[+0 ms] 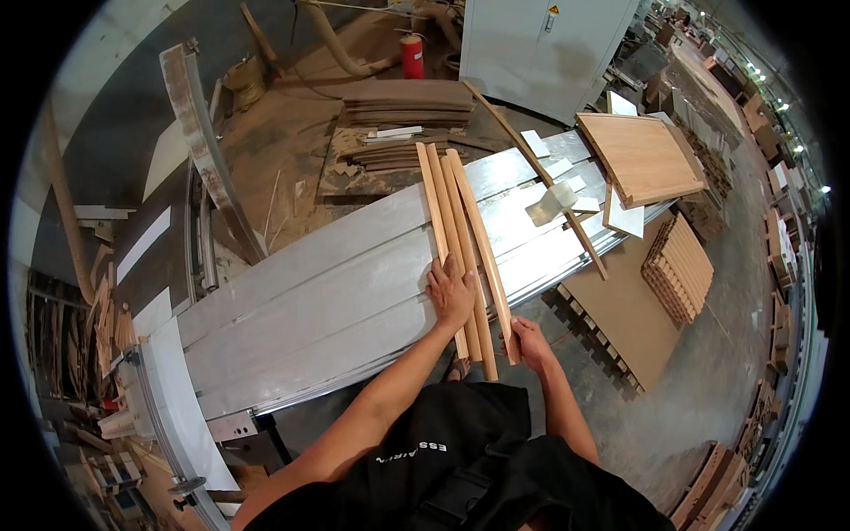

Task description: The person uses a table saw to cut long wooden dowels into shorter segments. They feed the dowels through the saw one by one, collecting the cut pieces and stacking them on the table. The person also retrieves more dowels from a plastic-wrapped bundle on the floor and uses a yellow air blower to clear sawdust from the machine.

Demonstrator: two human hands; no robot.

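Note:
Several long, pale wooden strips (456, 212) lie side by side across a metal machine table (310, 283), their near ends jutting past its front edge. My left hand (452, 290) rests on the left strips with its fingers spread. At the near end of the rightmost wooden strip (483, 250), my right hand (529, 343) grips it between thumb and fingers. A narrow gap separates this strip from the others along much of its length.
A thin wooden bar (531, 164) crosses the table farther right, beside a translucent block (558, 196) and white offcuts. Wooden panels (637, 155) sit at the table's right end. Stacked strips (677, 270) stand on a brown board (620, 305) at right. Behind are board stacks (407, 102).

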